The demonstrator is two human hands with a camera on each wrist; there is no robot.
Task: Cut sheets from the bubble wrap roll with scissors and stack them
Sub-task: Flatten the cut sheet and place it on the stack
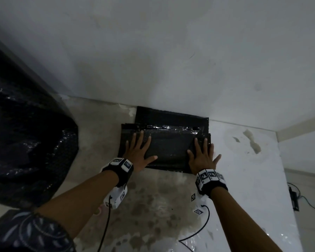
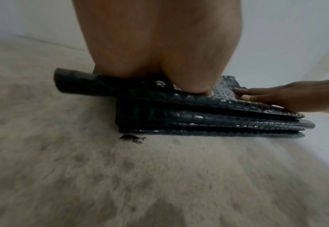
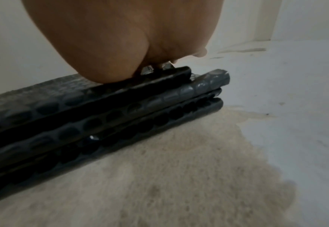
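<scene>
Both hands lie flat, fingers straight and spread, on top of a stack of black bubble wrap sheets (image 1: pixel 166 146) that sits on the floor (image 1: pixel 153 206) against the far wall (image 1: pixel 171 51). The left hand (image 1: pixel 138 151) presses the left part of the top sheet, its thumb pointing right across the wrap; it grips nothing. The right hand (image 1: pixel 203 155) presses the right part, its little finger hanging past the stack's right edge over the pale floor; it too holds nothing.

The left wrist view shows the stack (image 2: pixel 208 118) as several folded layers with rows of bubbles along the near edge, the lower layers jutting out to the right, and the fingers (image 2: pixel 260 96) of the right hand resting on the top layer. A small dark scrap (image 2: pixel 133 138) lies on the floor just near the stack's left corner. The right wrist view shows the same layered edges (image 3: pixel 120 116) under the palm.

The big black bubble wrap roll (image 1: pixel 25 133) stands to the left, well apart from the stack. A black cable (image 1: pixel 105 226) runs from the left wrist's camera unit toward the near side. The floor is blotchy grey-brown in the middle and white to the right
</scene>
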